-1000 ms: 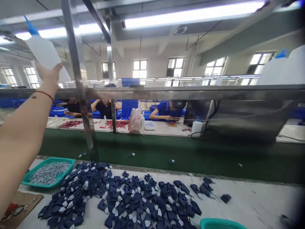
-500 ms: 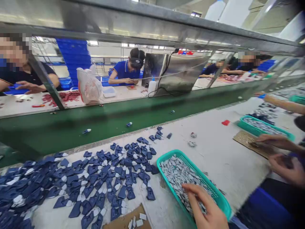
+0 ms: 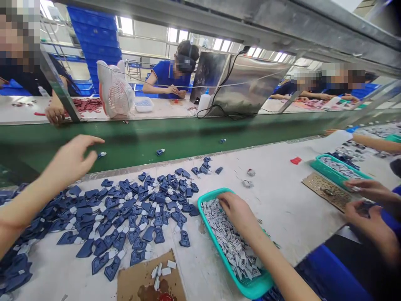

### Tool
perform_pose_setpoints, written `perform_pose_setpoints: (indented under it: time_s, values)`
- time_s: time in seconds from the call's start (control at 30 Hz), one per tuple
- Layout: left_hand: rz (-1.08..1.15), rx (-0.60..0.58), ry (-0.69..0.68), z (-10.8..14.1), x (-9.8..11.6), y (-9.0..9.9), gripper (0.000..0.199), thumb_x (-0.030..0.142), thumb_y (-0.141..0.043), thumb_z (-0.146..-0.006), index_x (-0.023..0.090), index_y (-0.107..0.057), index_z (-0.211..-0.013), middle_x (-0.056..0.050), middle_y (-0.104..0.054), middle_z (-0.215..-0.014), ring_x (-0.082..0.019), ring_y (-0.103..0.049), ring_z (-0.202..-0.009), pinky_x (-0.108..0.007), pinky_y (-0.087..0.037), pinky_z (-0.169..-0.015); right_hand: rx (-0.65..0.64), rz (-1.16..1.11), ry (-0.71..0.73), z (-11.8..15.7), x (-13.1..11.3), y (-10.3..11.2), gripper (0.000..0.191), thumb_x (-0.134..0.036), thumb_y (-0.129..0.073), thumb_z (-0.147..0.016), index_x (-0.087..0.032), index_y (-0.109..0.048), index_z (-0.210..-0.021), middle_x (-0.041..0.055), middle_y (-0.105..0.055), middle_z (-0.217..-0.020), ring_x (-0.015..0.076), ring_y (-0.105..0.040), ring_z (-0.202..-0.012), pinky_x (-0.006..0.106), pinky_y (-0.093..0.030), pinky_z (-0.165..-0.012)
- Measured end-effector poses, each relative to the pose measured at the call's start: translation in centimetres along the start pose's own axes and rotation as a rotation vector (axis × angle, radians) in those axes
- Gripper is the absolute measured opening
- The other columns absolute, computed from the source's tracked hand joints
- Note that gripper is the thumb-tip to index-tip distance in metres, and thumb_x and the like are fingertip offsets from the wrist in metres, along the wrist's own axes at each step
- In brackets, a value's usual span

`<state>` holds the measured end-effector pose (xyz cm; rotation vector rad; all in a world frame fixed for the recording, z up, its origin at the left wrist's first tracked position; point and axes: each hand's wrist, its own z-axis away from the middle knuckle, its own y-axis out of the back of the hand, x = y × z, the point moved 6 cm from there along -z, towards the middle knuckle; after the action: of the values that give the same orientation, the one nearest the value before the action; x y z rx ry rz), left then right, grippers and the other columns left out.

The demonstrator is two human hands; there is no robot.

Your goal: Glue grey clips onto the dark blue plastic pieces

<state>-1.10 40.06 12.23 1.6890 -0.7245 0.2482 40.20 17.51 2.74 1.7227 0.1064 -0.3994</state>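
My left hand reaches over the green belt, thumb and fingers apart, holding nothing. By its fingertips, a small dark-blue part with a white tab lies on the belt. My right hand is at the far end of a turquoise basket, fingers curled down among small grey-white rectangular pieces. Its fingertips are partly hidden, so I cannot make out what they hold. Between my arms spreads a heap of flat dark-blue parts, many with white tabs. Several white pieces rest on brown cardboard.
At right, a co-worker's hands work beside another piece of cardboard and a second turquoise basket. Across the belt, people sit near a white bottle and a bag-covered fan. A metal shelf runs overhead.
My left hand has come into view over the belt. My right hand has moved to the basket's far end. Parts on the belt have shifted left; the far-left co-worker's hand has lowered toward the belt.
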Motion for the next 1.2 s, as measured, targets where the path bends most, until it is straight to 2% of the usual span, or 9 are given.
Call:
perform_pose_setpoints:
  time_s: [0.1,0.23,0.4,0.57,0.7,0.77,0.93,1.1,1.2]
  values:
    - [-0.101,-0.133,0.041,0.0,-1.6,-3.6,0.036,0.020,-0.053,-0.092,0.005,-0.059,-0.125,-0.020,-0.055,-0.138,-0.040,-0.051,-0.131,-0.055,-0.038,-0.110,-0.042,-0.009,0.038,0.0,0.1,-0.1,0.025,-0.012,-0.048,-0.088,-0.018,-0.072,-0.092,0.0117,-0.074,-0.093,0.0277,-0.071,-0.088,0.041,-0.057,-0.082]
    - [-0.121,-0.145,0.159,-0.2,-3.6,-5.5,0.033,0.032,-0.050,-0.091,0.006,-0.060,-0.107,-0.024,-0.052,-0.134,-0.053,-0.046,-0.130,-0.066,-0.039,-0.103,-0.097,-0.020,0.067,0.2,0.4,0.1,0.034,-0.003,-0.048,-0.085,-0.018,-0.075,-0.098,0.0107,-0.074,-0.094,0.0246,-0.072,-0.082,0.037,-0.058,-0.077]
    - [-0.106,-0.103,0.217,0.2,-4.4,-5.1,0.017,0.031,-0.049,-0.089,0.014,-0.051,-0.088,-0.017,-0.055,-0.118,-0.051,-0.045,-0.132,-0.064,-0.036,-0.106,-0.171,-0.025,0.091,0.0,0.6,0.2,0.038,0.000,-0.050,-0.084,-0.018,-0.078,-0.101,0.0111,-0.074,-0.095,0.0243,-0.073,-0.085,0.035,-0.058,-0.079]
    - [-0.019,-0.071,0.316,-0.2,-5.2,-4.7,0.018,0.026,-0.060,-0.076,0.018,-0.045,-0.069,-0.013,-0.062,-0.098,-0.049,-0.050,-0.128,-0.063,-0.038,-0.107,-0.194,-0.059,0.092,0.0,0.7,0.3,0.027,-0.006,-0.056,-0.084,-0.018,-0.077,-0.096,0.0090,-0.073,-0.087,0.0227,-0.071,-0.075,0.033,-0.057,-0.069]
    - [0.132,0.014,0.396,-0.2,-4.9,-3.9,0.018,0.022,-0.068,-0.069,0.017,-0.051,-0.075,-0.008,-0.066,-0.095,-0.044,-0.054,-0.124,-0.064,-0.035,-0.110,-0.176,-0.088,0.090,0.3,0.5,0.5,0.026,-0.007,-0.054,-0.085,-0.018,-0.075,-0.097,0.0077,-0.069,-0.086,0.0199,-0.069,-0.068,0.032,-0.056,-0.066]
    - [0.259,0.078,0.431,0.6,-4.2,-3.5,0.023,0.024,-0.069,-0.070,0.015,-0.055,-0.086,-0.008,-0.067,-0.101,-0.035,-0.063,-0.110,-0.059,-0.042,-0.106,-0.163,-0.099,0.086,0.5,0.3,0.6,0.023,-0.010,-0.054,-0.086,-0.018,-0.074,-0.094,0.0077,-0.068,-0.088,0.0190,-0.068,-0.067,0.032,-0.055,-0.066]
    - [0.598,0.119,0.448,5.1,-1.8,-3.0,0.038,0.030,-0.073,-0.072,0.012,-0.058,-0.103,-0.012,-0.071,-0.108,-0.018,-0.066,-0.081,-0.036,-0.057,-0.085,-0.109,-0.142,0.067,0.4,-0.1,0.3,0.016,-0.016,-0.057,-0.086,-0.021,-0.072,-0.081,0.0080,-0.070,-0.087,0.0219,-0.069,-0.074,0.034,-0.056,-0.070]
    - [0.883,0.006,0.544,12.9,0.9,-3.3,0.041,0.029,-0.079,-0.070,0.015,-0.065,-0.106,-0.003,-0.072,-0.094,-0.014,-0.064,-0.070,-0.024,-0.055,-0.065,-0.054,-0.229,0.056,0.7,-0.6,0.9,0.009,-0.020,-0.058,-0.086,-0.021,-0.066,-0.081,0.0072,-0.073,-0.081,0.0247,-0.071,-0.077,0.036,-0.058,-0.070]
    - [1.009,-0.181,0.619,18.2,3.3,-4.9,0.034,0.027,-0.070,-0.075,0.018,-0.066,-0.108,0.003,-0.062,-0.082,-0.008,-0.055,-0.054,-0.018,-0.044,-0.049,-0.031,-0.293,0.084,2.1,-2.8,2.4,0.010,-0.027,-0.056,-0.091,-0.022,-0.063,-0.086,0.0056,-0.074,-0.081,0.0233,-0.072,-0.076,0.034,-0.058,-0.069]
